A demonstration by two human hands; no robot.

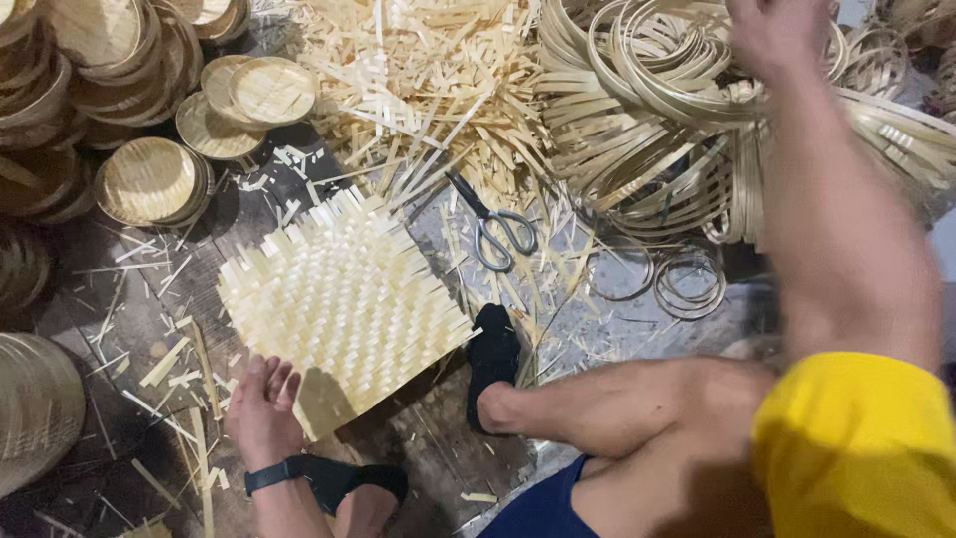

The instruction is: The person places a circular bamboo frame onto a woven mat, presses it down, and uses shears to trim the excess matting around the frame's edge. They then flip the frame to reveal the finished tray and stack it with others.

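Note:
A square woven bamboo mat (344, 299) lies on the floor in front of me. My left hand (263, 403) rests at its near left edge, fingers apart, the fingertips touching or just under the mat's corner. My right hand (779, 35) reaches far up and right into a pile of bamboo hoops (657, 110); its fingers are curled among the rings, and the top edge of the picture hides what they grip. Scissors (496, 227) lie just beyond the mat.
Stacks of round woven bamboo trays (149, 179) fill the left side. A heap of loose bamboo strips (418, 80) lies at the top centre. Two small wire rings (687, 282) sit on the floor. My black-socked foot (493, 364) rests beside the mat.

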